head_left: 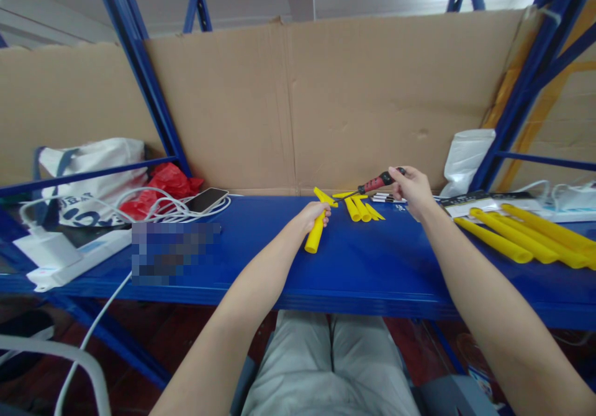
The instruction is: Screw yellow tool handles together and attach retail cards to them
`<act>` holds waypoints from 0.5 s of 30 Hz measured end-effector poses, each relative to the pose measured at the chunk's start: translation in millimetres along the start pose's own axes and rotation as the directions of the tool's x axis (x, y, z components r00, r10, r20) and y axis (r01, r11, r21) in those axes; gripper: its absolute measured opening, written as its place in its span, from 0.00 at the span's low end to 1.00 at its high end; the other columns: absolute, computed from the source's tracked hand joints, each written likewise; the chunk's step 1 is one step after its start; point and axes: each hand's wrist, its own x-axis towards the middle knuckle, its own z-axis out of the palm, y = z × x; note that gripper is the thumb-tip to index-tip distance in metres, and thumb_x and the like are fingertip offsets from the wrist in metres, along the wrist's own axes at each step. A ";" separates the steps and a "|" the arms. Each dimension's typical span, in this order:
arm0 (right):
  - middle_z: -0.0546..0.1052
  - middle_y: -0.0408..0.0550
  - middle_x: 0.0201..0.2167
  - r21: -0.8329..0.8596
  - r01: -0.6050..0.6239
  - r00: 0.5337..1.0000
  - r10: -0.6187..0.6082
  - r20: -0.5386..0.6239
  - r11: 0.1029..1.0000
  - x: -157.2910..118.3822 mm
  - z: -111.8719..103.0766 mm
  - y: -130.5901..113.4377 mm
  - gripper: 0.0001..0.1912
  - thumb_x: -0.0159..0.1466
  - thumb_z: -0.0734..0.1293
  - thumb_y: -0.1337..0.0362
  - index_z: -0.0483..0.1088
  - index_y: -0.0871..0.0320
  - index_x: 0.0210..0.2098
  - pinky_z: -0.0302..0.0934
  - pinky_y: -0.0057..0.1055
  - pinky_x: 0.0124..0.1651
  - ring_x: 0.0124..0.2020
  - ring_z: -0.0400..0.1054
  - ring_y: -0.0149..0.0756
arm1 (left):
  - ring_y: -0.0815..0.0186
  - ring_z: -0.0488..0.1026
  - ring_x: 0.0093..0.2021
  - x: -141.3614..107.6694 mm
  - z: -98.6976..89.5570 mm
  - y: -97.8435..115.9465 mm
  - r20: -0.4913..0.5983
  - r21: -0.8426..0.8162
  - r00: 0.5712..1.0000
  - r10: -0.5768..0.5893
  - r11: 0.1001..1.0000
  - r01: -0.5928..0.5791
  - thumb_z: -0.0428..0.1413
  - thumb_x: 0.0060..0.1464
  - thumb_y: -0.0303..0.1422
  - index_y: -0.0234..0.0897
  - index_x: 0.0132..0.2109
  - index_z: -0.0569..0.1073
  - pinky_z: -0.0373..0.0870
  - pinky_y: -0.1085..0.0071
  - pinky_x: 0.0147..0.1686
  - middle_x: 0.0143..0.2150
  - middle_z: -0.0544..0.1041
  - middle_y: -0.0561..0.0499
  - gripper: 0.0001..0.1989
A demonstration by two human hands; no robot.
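My left hand (317, 215) is wrapped round a yellow tapered tube (315, 237), its wide end pointing toward me and its far end showing beyond my fingers. Held by the end of its handle, a red and black screwdriver (375, 184) is in the fingers of my right hand (413, 189). Its thin shaft slants down and left toward the tube; whether the tip touches the tube I cannot tell. Just right of the tube, several short yellow pieces (361, 208) lie on the blue table (372, 261).
Several longer yellow tubes (512, 242) lie at the right beside a black and white package (470, 203). At the left are a phone (208, 200), white cables, a red plastic bag (162, 186), a cloth bag (97, 161) and a power strip (88, 257). Cardboard (349, 93) stands behind.
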 end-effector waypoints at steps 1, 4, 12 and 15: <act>0.61 0.34 0.08 0.028 -0.029 1.000 0.028 0.014 0.999 0.4 -0.6 -1.1 0.17 0.50 0.70 0.53 0.61 0.56 0.27 0.44 0.21 0.10 0.07 0.51 0.23 | 0.62 0.69 0.46 -0.4 0.8 0.4 -0.005 0.004 1.000 -0.001 1.000 0.001 0.52 0.56 0.37 0.33 0.52 0.66 0.69 0.59 0.44 0.50 0.68 0.43 0.18; 0.66 0.36 0.11 0.093 -0.102 0.991 0.092 0.100 0.990 -0.2 -2.1 -5.5 0.17 0.50 0.70 0.53 0.61 0.57 0.26 0.50 0.21 0.12 0.09 0.56 0.24 | 0.62 0.69 0.47 -1.7 3.5 2.2 -0.018 0.017 1.000 -0.003 1.000 0.004 0.52 0.57 0.37 0.33 0.52 0.66 0.69 0.59 0.44 0.51 0.68 0.44 0.18; 0.64 0.37 0.11 0.067 -0.049 0.998 0.046 0.046 0.997 0.4 -4.8 -3.7 0.21 0.46 0.73 0.52 0.60 0.59 0.21 0.51 0.20 0.13 0.10 0.56 0.21 | 0.75 0.60 0.20 -7.7 7.3 5.4 -0.046 0.043 0.999 0.029 0.999 -0.027 0.51 0.55 0.26 0.28 0.37 0.68 0.60 0.76 0.23 0.17 0.63 0.55 0.04; 0.63 0.36 0.11 0.092 -0.060 0.998 0.058 0.016 0.994 2.7 -4.5 -1.0 0.20 0.46 0.73 0.53 0.59 0.57 0.21 0.51 0.21 0.13 0.10 0.55 0.22 | 0.75 0.57 0.18 -9.8 8.3 4.9 -0.043 0.052 0.998 0.039 0.998 -0.037 0.51 0.53 0.25 0.30 0.35 0.68 0.58 0.76 0.22 0.15 0.59 0.58 0.02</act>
